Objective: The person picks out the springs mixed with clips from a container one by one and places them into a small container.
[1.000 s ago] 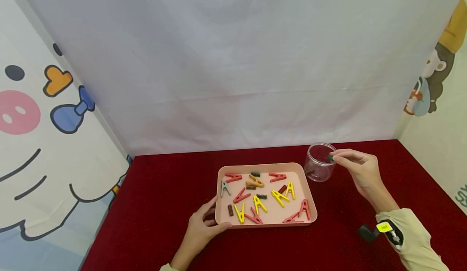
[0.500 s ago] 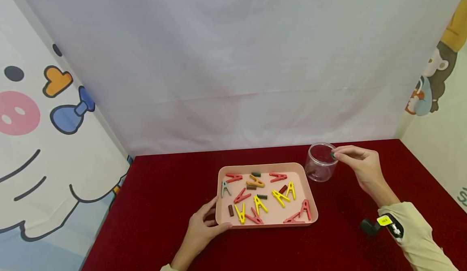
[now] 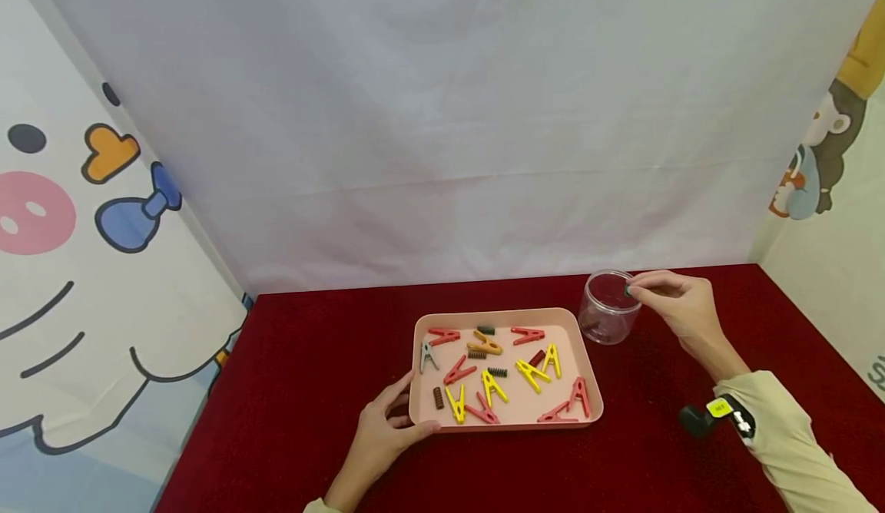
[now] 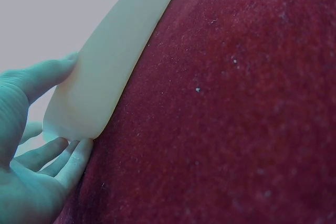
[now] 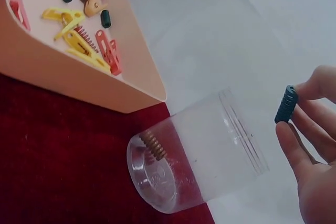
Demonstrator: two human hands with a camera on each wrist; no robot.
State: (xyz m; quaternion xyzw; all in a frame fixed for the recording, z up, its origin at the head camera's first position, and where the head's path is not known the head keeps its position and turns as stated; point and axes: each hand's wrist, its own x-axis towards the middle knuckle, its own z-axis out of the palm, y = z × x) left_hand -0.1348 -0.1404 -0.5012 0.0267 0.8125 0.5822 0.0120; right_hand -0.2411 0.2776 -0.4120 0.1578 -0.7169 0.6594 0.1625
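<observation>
My right hand [image 3: 681, 313] pinches a dark green spring [image 5: 286, 104] between thumb and fingertips. It is at the rim side of a clear, open-topped plastic jar [image 3: 610, 324]. In the right wrist view a brown spring [image 5: 153, 146] lies at the bottom of that jar. My left hand [image 3: 379, 425] holds the near left corner of a shallow pink tray [image 3: 512, 415], thumb on the front wall and fingers at the side. Plastic clips lie scattered in the tray, such as a yellow clip [image 3: 531, 375] and a grey clip [image 3: 428, 357]. Among them are springs, including a brown spring [image 3: 439, 398].
Dark red cloth [image 3: 311, 367] covers the table. A pale curtain [image 3: 442, 152] hangs behind it, with cartoon-printed cloth at both sides. The jar stands just right of the tray's far right corner.
My right hand has risen slightly beside the jar's rim, still pinching the green spring. My left hand has stayed at the tray's corner.
</observation>
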